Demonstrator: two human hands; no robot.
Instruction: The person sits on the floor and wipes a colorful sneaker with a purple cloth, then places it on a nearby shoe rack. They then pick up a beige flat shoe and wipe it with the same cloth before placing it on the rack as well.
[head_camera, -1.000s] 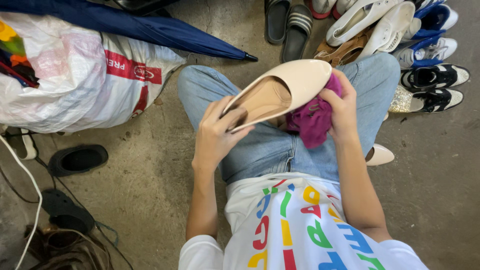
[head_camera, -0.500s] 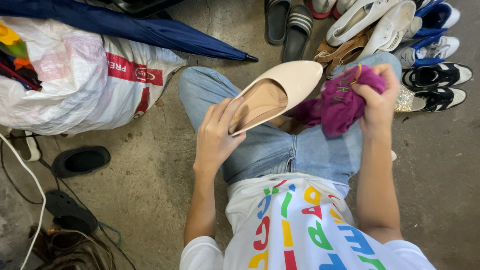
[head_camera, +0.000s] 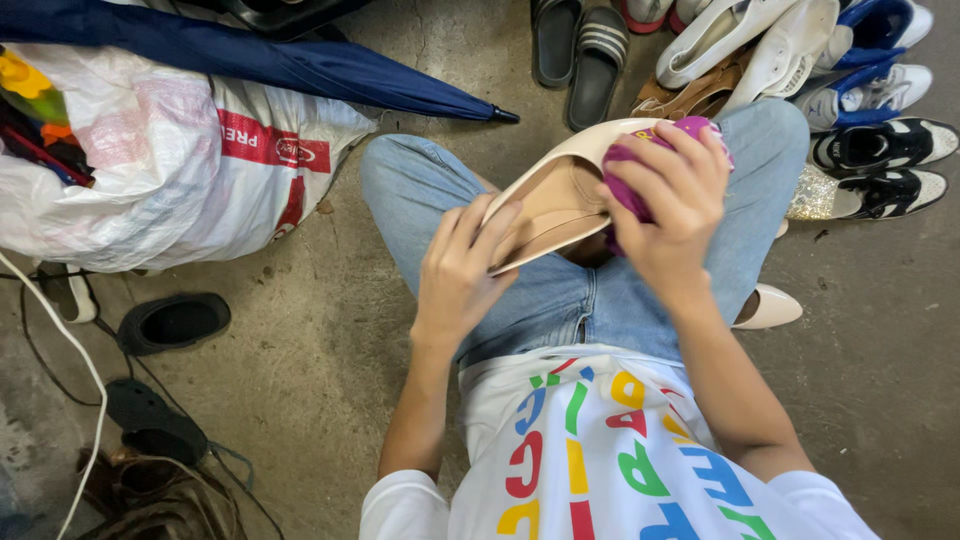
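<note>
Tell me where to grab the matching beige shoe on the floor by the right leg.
Take the beige shoe by its pointed toe, coming from the open floor on the right. Only that toe end shows; the rest is hidden under the jeans leg, so the heel can't be reached directly.

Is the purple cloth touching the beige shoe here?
Touching. The head view shows the right hand pressing the purple cloth against the beige shoe, which the left hand holds.

White short-sleeved T-shirt (head_camera: 600, 450), large block letters across chest in red, yellow, green, blue. Light blue denim jeans (head_camera: 560, 290), faded wash, fly seam and waistband showing under shirt hem. Bare forearms, no watch or rings seen on left hand (head_camera: 460, 270) or right hand (head_camera: 670, 215).
</note>
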